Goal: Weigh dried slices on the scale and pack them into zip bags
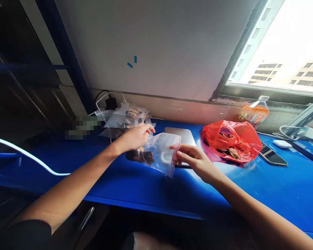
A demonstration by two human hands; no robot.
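A clear zip-lock bag (160, 152) is tilted above the blue table, its zip end to the right and several dark brown pieces (143, 156) in its left end. My right hand (194, 158) pinches the zip edge between thumb and fingers. Over the bag's upper left side is my left hand (137, 136), fingers apart and slightly bent; whether they touch the plastic is unclear. Just behind the bag, and partly covered by it, lies a flat silver scale-like device (181, 133). A red plastic bag (232, 142) sits open to the right, holding brown dried pieces.
Filled clear bags (127, 118) are piled at the back left, near a charger and white cable. At the right are a phone (273, 154), a white earphone-case-like object (282, 143) and an orange drink bottle (257, 111). The blue table (135, 187) ends in front.
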